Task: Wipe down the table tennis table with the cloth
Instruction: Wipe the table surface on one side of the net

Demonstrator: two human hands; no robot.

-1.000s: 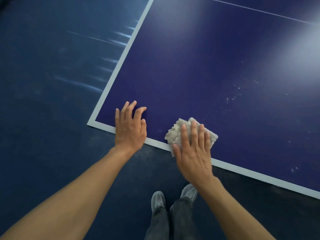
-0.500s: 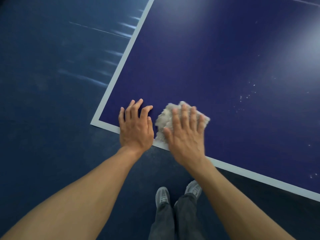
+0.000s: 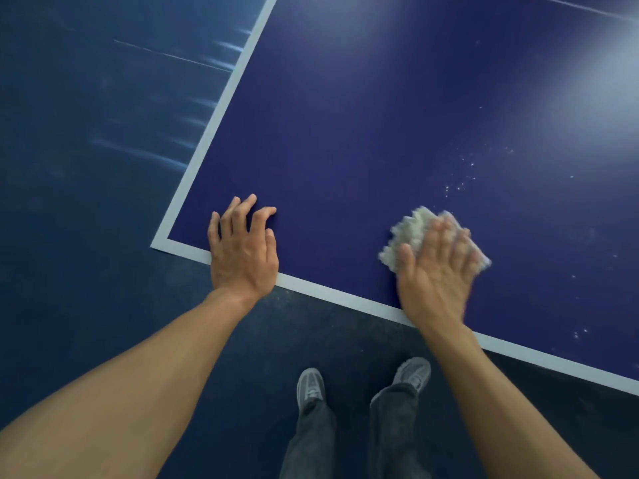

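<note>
Bracing the left hand [image 3: 242, 250] on the table [image 3: 345, 115] by its near-left corner, fingers loosely spread and gripping nothing, unmoved since half a second ago. Pressing the cloth [image 3: 411, 233] flat near the front edge with the right hand [image 3: 435, 274], fingers straight and blurred, now well apart from the left hand instead of just beside it. Sweeping rightward, seemingly, toward the white specks [image 3: 460, 184] and leaving most of the table yet to wipe.

the cloth [image 3: 413, 233], a crumpled off-white fluffy rag, lies blurred on the dark blue, white-edged surface [image 3: 363, 133] near its 6 o'clock edge, partly under the flat right hand [image 3: 435, 281]. white specks [image 3: 460, 186] dot the surface at the cloth's 1 o'clock.
</note>
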